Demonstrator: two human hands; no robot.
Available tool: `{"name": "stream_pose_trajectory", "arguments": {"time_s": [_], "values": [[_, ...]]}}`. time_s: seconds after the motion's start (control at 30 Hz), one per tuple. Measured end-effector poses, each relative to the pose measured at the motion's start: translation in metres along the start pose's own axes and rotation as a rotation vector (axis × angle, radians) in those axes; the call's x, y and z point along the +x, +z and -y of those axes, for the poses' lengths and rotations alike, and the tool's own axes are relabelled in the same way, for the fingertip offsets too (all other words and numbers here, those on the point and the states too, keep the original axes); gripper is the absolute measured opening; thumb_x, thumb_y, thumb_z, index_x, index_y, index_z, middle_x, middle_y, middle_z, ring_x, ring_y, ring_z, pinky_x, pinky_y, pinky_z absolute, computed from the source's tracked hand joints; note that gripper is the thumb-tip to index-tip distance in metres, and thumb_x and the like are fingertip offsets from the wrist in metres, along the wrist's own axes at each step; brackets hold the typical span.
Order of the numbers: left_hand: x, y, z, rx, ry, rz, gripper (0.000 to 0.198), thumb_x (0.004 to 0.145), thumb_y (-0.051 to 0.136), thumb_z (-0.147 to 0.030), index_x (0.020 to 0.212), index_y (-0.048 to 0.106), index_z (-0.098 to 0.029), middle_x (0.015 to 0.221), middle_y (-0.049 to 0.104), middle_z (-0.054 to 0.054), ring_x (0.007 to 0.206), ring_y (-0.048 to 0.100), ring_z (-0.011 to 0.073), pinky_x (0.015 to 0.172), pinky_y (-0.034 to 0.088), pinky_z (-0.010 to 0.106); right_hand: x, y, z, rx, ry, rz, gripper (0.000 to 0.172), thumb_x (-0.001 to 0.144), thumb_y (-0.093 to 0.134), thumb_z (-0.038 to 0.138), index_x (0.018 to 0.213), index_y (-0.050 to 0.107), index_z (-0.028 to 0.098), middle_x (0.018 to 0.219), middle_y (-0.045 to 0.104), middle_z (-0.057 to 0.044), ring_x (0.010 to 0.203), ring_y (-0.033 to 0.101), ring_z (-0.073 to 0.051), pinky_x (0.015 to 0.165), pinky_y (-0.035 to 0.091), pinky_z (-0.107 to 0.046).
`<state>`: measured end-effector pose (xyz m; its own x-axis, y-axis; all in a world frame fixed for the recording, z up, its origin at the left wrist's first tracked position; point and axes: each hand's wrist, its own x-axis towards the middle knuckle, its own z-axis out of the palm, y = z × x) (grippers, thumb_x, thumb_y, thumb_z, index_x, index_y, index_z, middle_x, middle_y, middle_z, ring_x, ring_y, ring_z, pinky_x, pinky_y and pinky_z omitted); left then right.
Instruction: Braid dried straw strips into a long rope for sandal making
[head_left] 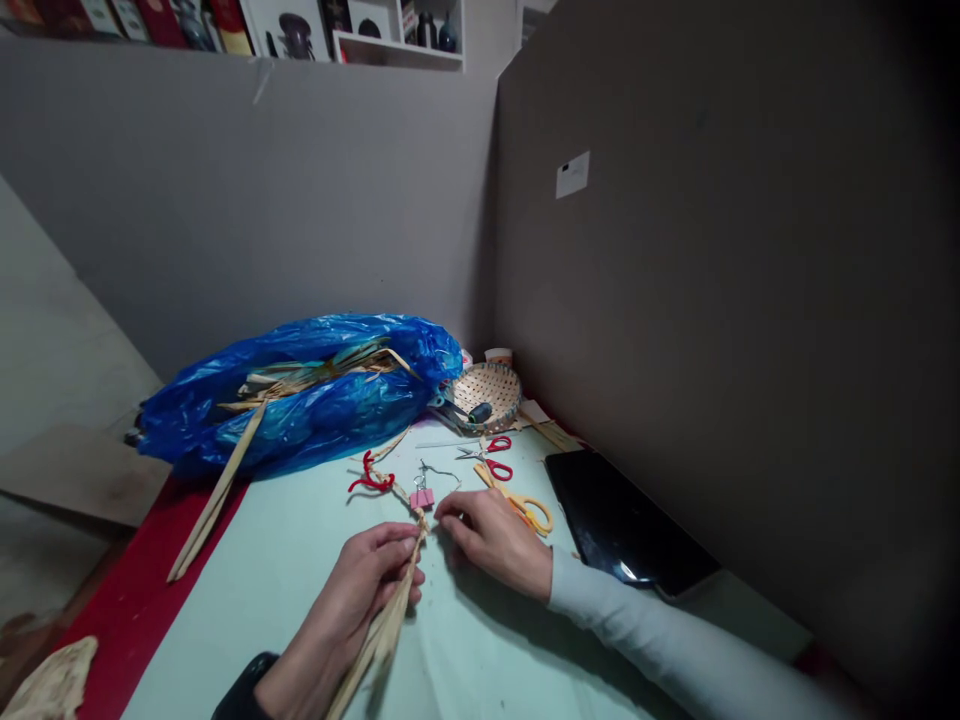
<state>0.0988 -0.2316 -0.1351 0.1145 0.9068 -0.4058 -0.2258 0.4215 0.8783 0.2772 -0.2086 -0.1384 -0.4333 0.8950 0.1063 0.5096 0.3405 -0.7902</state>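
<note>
A braid of pale dried straw or husk strips [386,625] runs from a pink binder clip [422,499] down toward the table's near side. My left hand [367,580] pinches it just below the clip, and the loose strips trail beneath that hand. Right beside the braid's upper end, my right hand [487,535] has its fingers bent with the tips close together; whether a thin strip is between them is hidden. Past the clip, the braid reaches a red tie [371,475]. A thin dark cord [442,471] curls by the clip.
Yellow scissors [536,515] and red-handled scissors [499,458] lie beyond my right hand. A black tablet-like slab [622,520] is to the right. Behind stand a woven basket [487,385] and a blue plastic bag [322,420] bearing dried strips. Grey partitions [360,200] enclose the table.
</note>
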Motion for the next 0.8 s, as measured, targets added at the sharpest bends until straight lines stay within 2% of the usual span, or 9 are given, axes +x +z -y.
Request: {"name": "stream_pose_trajectory", "arguments": {"time_s": [0.1, 0.17, 0.23, 0.33, 0.4, 0.5, 0.6, 0.7, 0.8], "values": [[-0.007, 0.003, 0.004, -0.005, 0.022, 0.007, 0.025, 0.064, 0.075, -0.023, 0.083, 0.063, -0.013, 0.062, 0.066, 0.002, 0.051, 0.061, 0.0131, 0.050, 0.051, 0.023, -0.003, 0.015, 0.001, 0.441, 0.164, 0.207, 0.025, 0.091, 0.043, 0.034, 0.091, 0.059, 0.015, 0.073, 0.064, -0.004, 0.050, 0.058, -0.012, 0.044, 0.043, -0.022], [-0.008, 0.003, 0.007, 0.064, 0.084, 0.011, 0.026, 0.063, 0.077, -0.027, 0.081, 0.063, -0.014, 0.062, 0.068, 0.003, 0.053, 0.062, 0.0142, 0.051, 0.049, 0.023, -0.004, 0.022, 0.002, 0.644, 0.211, 0.234, 0.026, 0.087, 0.048, 0.040, 0.089, 0.056, 0.014, 0.079, 0.064, -0.005, 0.052, 0.060, -0.012, 0.038, 0.042, -0.019], [-0.008, 0.001, 0.011, 0.200, 0.170, -0.013, 0.024, 0.063, 0.076, -0.030, 0.077, 0.062, -0.015, 0.057, 0.067, 0.002, 0.052, 0.061, 0.0151, 0.050, 0.046, 0.023, -0.005, 0.026, 0.003, 0.739, 0.219, 0.230, 0.030, 0.081, 0.058, 0.043, 0.087, 0.055, 0.014, 0.078, 0.063, -0.004, 0.053, 0.061, -0.011, 0.036, 0.041, -0.017], [-0.008, -0.001, 0.016, 0.413, 0.252, -0.084, 0.021, 0.065, 0.074, -0.032, 0.075, 0.062, -0.017, 0.054, 0.066, 0.000, 0.044, 0.055, 0.0134, 0.044, 0.040, 0.022, -0.008, 0.029, 0.002, 0.766, 0.224, 0.248, 0.041, 0.071, 0.069, 0.049, 0.089, 0.056, 0.015, 0.071, 0.061, -0.001, 0.051, 0.060, -0.011, 0.036, 0.041, -0.016], [-0.009, -0.001, 0.017, 0.463, 0.272, -0.090, 0.022, 0.067, 0.072, -0.033, 0.077, 0.062, -0.017, 0.055, 0.066, 0.000, 0.039, 0.049, 0.0112, 0.041, 0.037, 0.022, -0.011, 0.030, 0.000, 0.758, 0.229, 0.264, 0.044, 0.068, 0.072, 0.049, 0.091, 0.055, 0.016, 0.067, 0.061, 0.000, 0.049, 0.059, -0.011, 0.036, 0.041, -0.016], [-0.012, 0.001, 0.018, 0.399, 0.252, -0.065, 0.028, 0.064, 0.073, -0.037, 0.081, 0.062, -0.018, 0.055, 0.064, -0.002, 0.036, 0.049, 0.0111, 0.041, 0.037, 0.022, -0.014, 0.032, -0.001, 0.743, 0.241, 0.268, 0.037, 0.071, 0.071, 0.043, 0.091, 0.054, 0.017, 0.060, 0.060, 0.003, 0.042, 0.052, -0.009, 0.036, 0.039, -0.017], [-0.015, 0.002, 0.018, 0.327, 0.199, -0.031, 0.034, 0.062, 0.075, -0.040, 0.082, 0.061, -0.018, 0.057, 0.064, -0.001, 0.040, 0.054, 0.0128, 0.044, 0.039, 0.023, -0.018, 0.031, 0.000, 0.672, 0.229, 0.231, 0.022, 0.075, 0.064, 0.029, 0.091, 0.054, 0.017, 0.056, 0.057, 0.006, 0.038, 0.043, -0.006, 0.037, 0.035, -0.017], [-0.016, -0.001, 0.019, 0.281, 0.162, 0.009, 0.033, 0.064, 0.077, -0.039, 0.084, 0.061, -0.018, 0.060, 0.062, -0.002, 0.043, 0.053, 0.0110, 0.046, 0.038, 0.021, -0.019, 0.026, 0.001, 0.564, 0.188, 0.205, 0.015, 0.074, 0.058, 0.017, 0.089, 0.056, 0.017, 0.060, 0.052, 0.007, 0.043, 0.040, -0.005, 0.042, 0.032, -0.016], [-0.017, -0.005, 0.019, 0.233, 0.107, 0.051, 0.032, 0.064, 0.077, -0.037, 0.084, 0.061, -0.018, 0.061, 0.060, -0.003, 0.043, 0.050, 0.0094, 0.045, 0.036, 0.020, -0.018, 0.021, 0.000, 0.513, 0.153, 0.224, 0.014, 0.072, 0.056, 0.013, 0.085, 0.059, 0.016, 0.062, 0.048, 0.006, 0.050, 0.040, -0.005, 0.048, 0.031, -0.016]]}}
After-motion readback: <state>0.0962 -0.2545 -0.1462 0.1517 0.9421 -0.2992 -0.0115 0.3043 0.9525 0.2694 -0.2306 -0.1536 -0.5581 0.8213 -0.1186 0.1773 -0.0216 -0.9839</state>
